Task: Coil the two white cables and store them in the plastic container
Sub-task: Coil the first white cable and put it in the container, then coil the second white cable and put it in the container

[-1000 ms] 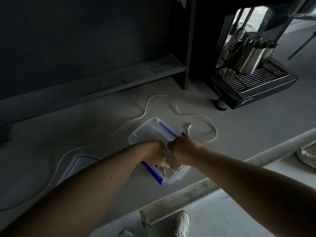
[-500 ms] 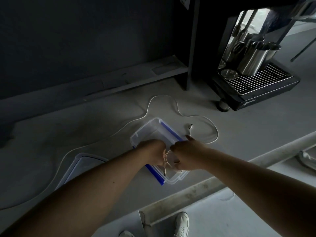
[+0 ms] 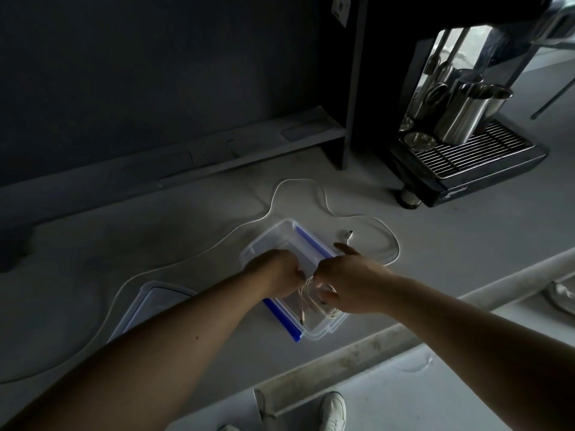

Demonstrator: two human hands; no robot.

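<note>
A clear plastic container (image 3: 323,332) with blue clips stands open on the grey counter. Both hands are over it. My left hand (image 3: 273,272) and my right hand (image 3: 345,283) pinch a small coil of white cable (image 3: 314,298), which hangs into the container with one plug end dangling. The second white cable (image 3: 298,181) lies loose on the counter, snaking from behind the container to the far left, with a loop and plug (image 3: 349,235) at the right.
The container's lid (image 3: 146,301) lies flat to the left. A black coffee machine (image 3: 466,157) with steel jugs stands at the back right. A dark wall and ledge run behind. The counter's front edge is close, with shoes below.
The hands have shifted slightly back over the container, and the coil between them now looks looser and sits lower inside it.
</note>
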